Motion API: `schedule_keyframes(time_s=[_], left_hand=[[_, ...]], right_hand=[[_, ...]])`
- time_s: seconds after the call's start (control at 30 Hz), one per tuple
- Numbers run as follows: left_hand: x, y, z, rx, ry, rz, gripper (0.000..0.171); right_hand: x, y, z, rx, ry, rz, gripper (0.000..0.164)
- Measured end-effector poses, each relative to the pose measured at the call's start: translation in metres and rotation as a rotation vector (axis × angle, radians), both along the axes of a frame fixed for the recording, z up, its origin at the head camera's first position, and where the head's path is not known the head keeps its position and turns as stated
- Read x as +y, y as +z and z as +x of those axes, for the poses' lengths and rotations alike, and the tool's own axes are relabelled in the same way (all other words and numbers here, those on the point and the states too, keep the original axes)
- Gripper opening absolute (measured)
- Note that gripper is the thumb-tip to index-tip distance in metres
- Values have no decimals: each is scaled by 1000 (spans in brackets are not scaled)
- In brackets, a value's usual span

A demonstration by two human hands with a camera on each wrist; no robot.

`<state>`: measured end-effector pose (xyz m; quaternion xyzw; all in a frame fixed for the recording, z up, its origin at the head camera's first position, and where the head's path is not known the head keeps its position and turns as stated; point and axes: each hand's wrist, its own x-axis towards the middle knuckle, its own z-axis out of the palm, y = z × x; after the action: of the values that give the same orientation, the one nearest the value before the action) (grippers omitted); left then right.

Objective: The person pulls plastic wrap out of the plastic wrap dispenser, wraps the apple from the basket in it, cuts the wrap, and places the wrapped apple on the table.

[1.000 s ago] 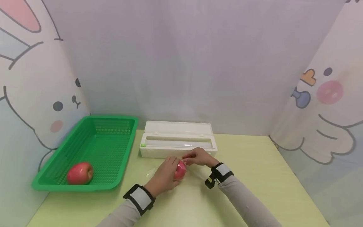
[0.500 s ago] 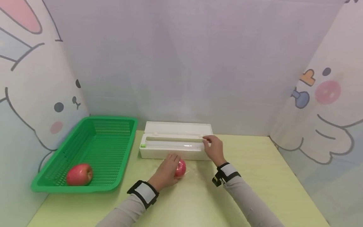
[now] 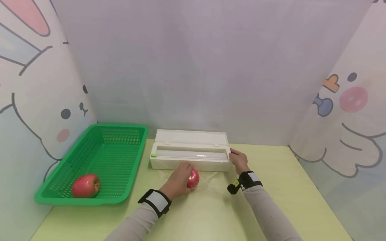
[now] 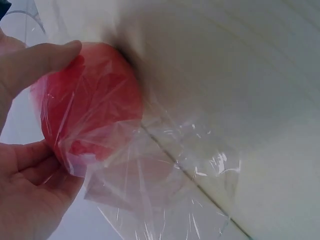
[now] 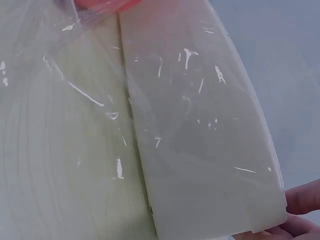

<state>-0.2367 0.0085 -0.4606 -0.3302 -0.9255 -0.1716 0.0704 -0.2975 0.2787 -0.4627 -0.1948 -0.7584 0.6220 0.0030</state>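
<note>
My left hand (image 3: 177, 181) grips a red apple (image 3: 194, 178) in front of the white cling film dispenser (image 3: 190, 164). In the left wrist view the thumb lies on one side of the apple and the fingers on the other, with clear cling film (image 4: 210, 155) crumpled over it and trailing off. The dispenser's lid (image 3: 191, 136) stands raised at the back, and the film roll (image 3: 181, 154) shows inside. My right hand (image 3: 239, 161) holds the dispenser's right end; the right wrist view shows fingers (image 5: 304, 197) at that corner, and film stretched across its front.
At the left stands a green basket (image 3: 90, 201) with another red apple (image 3: 85, 186) in its near corner. A green slider (image 3: 153, 155) sits at the dispenser's left end. Cloth walls (image 3: 193, 67) border the yellow table (image 3: 280, 187) at the back and sides.
My right hand has gone from the apple's film to the dispenser's back right corner, then down to its right end. The left hand has stayed on the apple.
</note>
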Motion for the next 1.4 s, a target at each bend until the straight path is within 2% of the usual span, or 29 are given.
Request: schedule_keyframes(time_s=[0.13, 0.23, 0.47, 0.63, 0.93, 1.17, 1.4], left_hand=[[1, -1, -9, -42, 6, -16, 69], [1, -1, -14, -64, -4, -30, 70], [1, 2, -19, -141, -48, -10, 67], [3, 6, -21, -166, -72, -11, 63], [9, 4, -22, -215, -49, -34, 63], [2, 2, -25, -245, -51, 17, 65], [2, 4, -27, -255, -48, 50, 67]], right_hand=[[1, 3, -1, -22, 53, -181, 48], [2, 3, -3, -40, 56, -217, 48], [-1, 4, -4, -49, 20, -186, 47], [-1, 5, -5, -52, -5, -179, 47], [5, -1, -3, -51, -4, -179, 47], [5, -6, -4, -59, 19, -182, 48], [4, 1, -5, -55, 32, -204, 49]])
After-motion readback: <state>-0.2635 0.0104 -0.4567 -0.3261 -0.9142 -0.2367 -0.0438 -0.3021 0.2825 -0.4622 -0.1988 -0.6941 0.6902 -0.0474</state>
